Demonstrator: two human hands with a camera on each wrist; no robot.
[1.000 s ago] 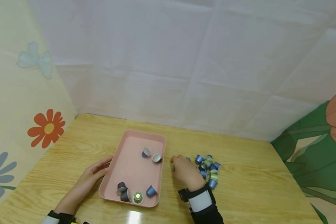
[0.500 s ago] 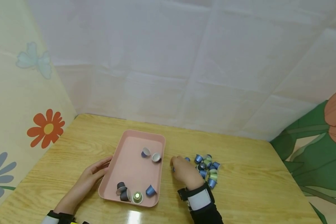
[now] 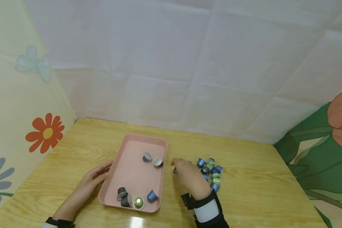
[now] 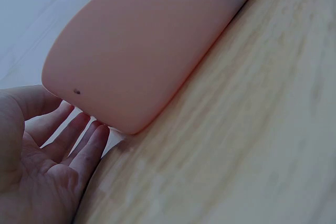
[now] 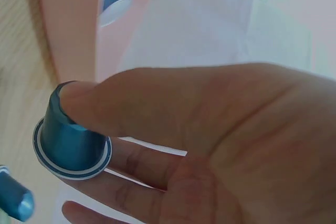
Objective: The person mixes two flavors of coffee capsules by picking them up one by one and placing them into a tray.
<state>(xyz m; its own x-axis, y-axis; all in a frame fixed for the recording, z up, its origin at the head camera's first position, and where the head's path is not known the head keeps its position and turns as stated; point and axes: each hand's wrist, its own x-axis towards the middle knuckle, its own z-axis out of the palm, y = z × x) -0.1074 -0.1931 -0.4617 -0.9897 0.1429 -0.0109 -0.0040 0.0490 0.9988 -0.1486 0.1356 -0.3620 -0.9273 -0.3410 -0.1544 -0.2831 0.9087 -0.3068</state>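
Note:
My right hand [image 3: 190, 177] pinches a blue coffee capsule [image 5: 73, 142] between thumb and fingers, just to the right of the pink tray [image 3: 131, 172]. The capsule's rimmed end points down in the right wrist view; in the head view only a bit of it shows past the fingers. At the tray's left side is my left hand [image 3: 92, 179], its relaxed fingers [image 4: 97, 142] against the outer wall. A loose cluster of blue, green and dark capsules [image 3: 215, 186] lies on the table right of my right hand, partly hidden behind it.
Inside the tray, two capsules show pale lids, one of them this tilted capsule [image 3: 147, 156]. Near its front edge are dark capsules [image 3: 126, 201], a green capsule [image 3: 138, 203] and a blue capsule [image 3: 152, 196]. A white cloth [image 3: 171, 79] hangs behind the wooden table [image 3: 250, 177].
My right hand has shifted slightly left towards the tray with the blue capsule in its fingers. My left hand stays at the tray's side.

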